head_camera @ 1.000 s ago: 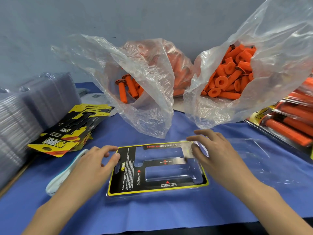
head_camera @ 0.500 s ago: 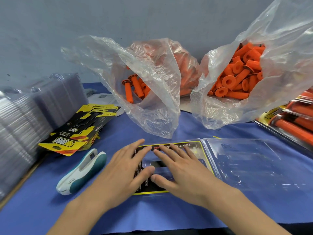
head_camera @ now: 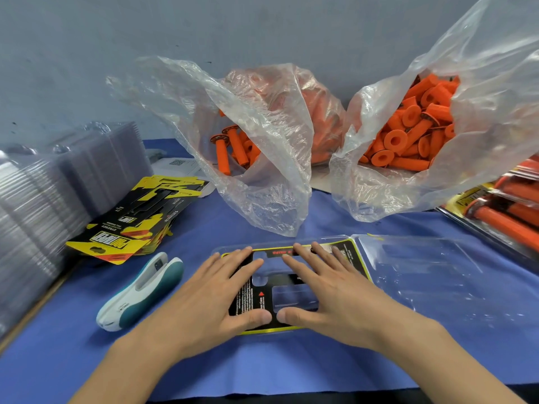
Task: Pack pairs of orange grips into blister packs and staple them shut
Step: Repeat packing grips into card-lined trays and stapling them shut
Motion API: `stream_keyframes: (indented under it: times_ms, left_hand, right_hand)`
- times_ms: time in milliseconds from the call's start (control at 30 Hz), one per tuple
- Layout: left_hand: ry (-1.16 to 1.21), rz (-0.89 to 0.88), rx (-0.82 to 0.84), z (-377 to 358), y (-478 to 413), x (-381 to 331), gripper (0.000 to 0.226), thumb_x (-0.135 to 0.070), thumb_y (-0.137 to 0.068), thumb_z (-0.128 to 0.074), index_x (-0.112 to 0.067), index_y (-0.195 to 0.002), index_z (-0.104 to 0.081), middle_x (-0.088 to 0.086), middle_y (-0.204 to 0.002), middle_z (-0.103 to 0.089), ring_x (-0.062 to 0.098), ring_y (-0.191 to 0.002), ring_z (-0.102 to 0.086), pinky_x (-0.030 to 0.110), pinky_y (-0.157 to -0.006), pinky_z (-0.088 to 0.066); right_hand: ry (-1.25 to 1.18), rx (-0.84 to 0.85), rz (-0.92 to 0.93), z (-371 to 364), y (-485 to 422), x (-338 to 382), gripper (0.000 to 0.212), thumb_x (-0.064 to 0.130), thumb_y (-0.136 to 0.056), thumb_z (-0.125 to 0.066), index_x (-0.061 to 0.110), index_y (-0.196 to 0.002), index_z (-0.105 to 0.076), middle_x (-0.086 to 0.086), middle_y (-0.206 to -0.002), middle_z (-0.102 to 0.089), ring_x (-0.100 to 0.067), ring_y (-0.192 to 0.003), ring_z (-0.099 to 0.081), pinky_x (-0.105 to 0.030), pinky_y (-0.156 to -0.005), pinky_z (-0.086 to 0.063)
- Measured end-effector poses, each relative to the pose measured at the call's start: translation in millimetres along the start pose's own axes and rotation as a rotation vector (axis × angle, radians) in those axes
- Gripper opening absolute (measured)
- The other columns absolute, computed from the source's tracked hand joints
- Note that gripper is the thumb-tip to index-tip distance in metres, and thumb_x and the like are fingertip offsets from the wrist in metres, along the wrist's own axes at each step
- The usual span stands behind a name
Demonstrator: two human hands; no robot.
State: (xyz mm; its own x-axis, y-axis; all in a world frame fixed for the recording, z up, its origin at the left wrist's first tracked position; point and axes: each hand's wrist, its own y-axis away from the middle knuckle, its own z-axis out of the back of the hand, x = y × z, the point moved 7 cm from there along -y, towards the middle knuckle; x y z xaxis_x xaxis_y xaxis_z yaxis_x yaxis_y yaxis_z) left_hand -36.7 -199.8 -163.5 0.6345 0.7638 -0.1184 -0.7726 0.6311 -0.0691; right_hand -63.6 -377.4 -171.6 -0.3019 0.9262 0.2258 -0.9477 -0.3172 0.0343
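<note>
Head view: both hands lie palm down on the black-and-yellow insert card [head_camera: 248, 295] seated in the open blister pack [head_camera: 294, 298], which sits at the near middle of the blue-covered desk [head_camera: 291, 365]. The left hand [head_camera: 210, 301] has its grip spread, fingers straight, on the card's left part. The right hand [head_camera: 329, 293] has its grip spread the same way on the right part, and the thumbs nearly touch. The pack's clear lid [head_camera: 437, 275] lies open to the right. A white-and-teal stapler [head_camera: 140, 290] rests just left of the pack. Orange grips [head_camera: 408, 141] fill two clear bags [head_camera: 262, 185] behind it.
</note>
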Motion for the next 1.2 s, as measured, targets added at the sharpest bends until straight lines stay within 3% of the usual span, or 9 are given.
stream_keyframes:
  times_ms: [167,300,433,500,667,833,1033,1100,1200]
  left_hand:
    - [0.101,0.051,-0.031,4.5,4.2,10.9,0.086,-0.088,-0.078,-0.023,-0.049,-0.151,0.0,-0.027,-0.159,0.01,-0.009,-0.144,0.013,0.026,-0.121,0.006]
    - [0.344,0.177,-0.052,4.5,7.4,25.2,0.075,-0.081,-0.083,-0.031,-0.055,-0.147,-0.003,-0.039,-0.151,0.006,-0.021,-0.138,0.001,0.017,-0.113,-0.014]
    - [0.45,0.2,-0.107,6.8,7.4,31.2,0.059,-0.062,-0.094,-0.023,-0.045,-0.15,-0.016,-0.029,-0.152,-0.022,-0.024,-0.132,-0.016,-0.001,-0.102,-0.015]
    - [0.446,0.209,-0.126,8.9,7.2,32.6,0.059,-0.059,-0.094,-0.022,-0.042,-0.15,-0.018,-0.028,-0.149,-0.026,-0.027,-0.128,-0.019,-0.007,-0.096,-0.014]
    - [0.341,0.138,-0.117,15.1,7.3,22.8,0.064,-0.068,-0.091,-0.029,-0.045,-0.15,-0.017,-0.033,-0.152,-0.017,-0.019,-0.138,-0.013,0.009,-0.109,-0.016]
    - [0.184,0.016,-0.052,10.0,3.4,0.3,0.077,-0.077,-0.086,-0.029,-0.043,-0.153,-0.012,-0.034,-0.154,-0.004,-0.017,-0.141,0.006,0.014,-0.117,0.005]
    - [0.109,0.024,-0.036,6.6,3.5,4.8,0.08,-0.081,-0.083,-0.028,-0.044,-0.153,-0.01,-0.03,-0.156,-0.01,-0.013,-0.142,-0.001,0.016,-0.117,0.009]
    - [0.093,0.026,-0.032,6.3,4.2,7.0,0.081,-0.082,-0.083,-0.027,-0.045,-0.152,-0.009,-0.031,-0.155,-0.009,-0.013,-0.142,-0.002,0.014,-0.115,0.012]
    - [0.095,0.026,-0.027,6.0,4.3,8.8,0.081,-0.082,-0.082,-0.027,-0.045,-0.152,-0.009,-0.032,-0.154,-0.007,-0.018,-0.138,0.0,0.007,-0.109,0.015]
  right_hand:
    - [0.002,0.004,0.015,2.4,-4.0,4.3,0.094,0.088,-0.076,-0.027,0.044,-0.154,0.002,0.013,-0.164,0.012,-0.013,-0.15,0.018,-0.038,-0.121,0.014]
    - [-0.003,0.015,0.009,2.1,-5.8,5.7,0.092,0.086,-0.078,-0.028,0.043,-0.155,-0.002,0.011,-0.165,0.011,-0.014,-0.15,0.017,-0.04,-0.121,0.013]
    - [-0.008,0.022,0.006,2.3,-6.6,8.3,0.088,0.083,-0.081,-0.032,0.042,-0.155,-0.005,0.01,-0.165,0.009,-0.014,-0.151,0.015,-0.042,-0.122,0.011]
    - [-0.01,0.025,0.007,2.8,-6.4,9.7,0.087,0.082,-0.082,-0.033,0.043,-0.155,-0.005,0.011,-0.165,0.009,-0.014,-0.151,0.015,-0.042,-0.122,0.01]
    - [-0.052,-0.014,0.013,9.9,-1.9,9.1,0.086,0.083,-0.082,-0.033,0.046,-0.154,-0.004,0.014,-0.164,0.009,-0.01,-0.15,0.015,-0.039,-0.122,0.01]
    - [-0.031,0.0,0.038,9.1,1.1,12.0,0.083,0.081,-0.084,-0.03,0.044,-0.154,-0.004,0.015,-0.164,0.005,-0.007,-0.15,0.011,-0.037,-0.121,0.01]
    - [-0.056,-0.085,0.021,26.1,7.4,-6.1,0.079,0.082,-0.081,-0.018,0.048,-0.152,-0.011,0.021,-0.162,-0.008,-0.004,-0.15,0.001,-0.028,-0.121,0.004]
    - [-0.028,-0.094,0.0,29.9,11.4,-20.9,0.07,0.072,-0.089,-0.017,0.044,-0.153,-0.018,0.022,-0.16,-0.017,-0.001,-0.148,-0.006,-0.026,-0.121,0.003]
    - [0.015,-0.128,0.0,35.0,17.3,-38.1,0.046,0.038,-0.105,-0.023,0.038,-0.151,-0.025,0.023,-0.155,-0.028,-0.004,-0.147,-0.016,-0.023,-0.12,-0.002]
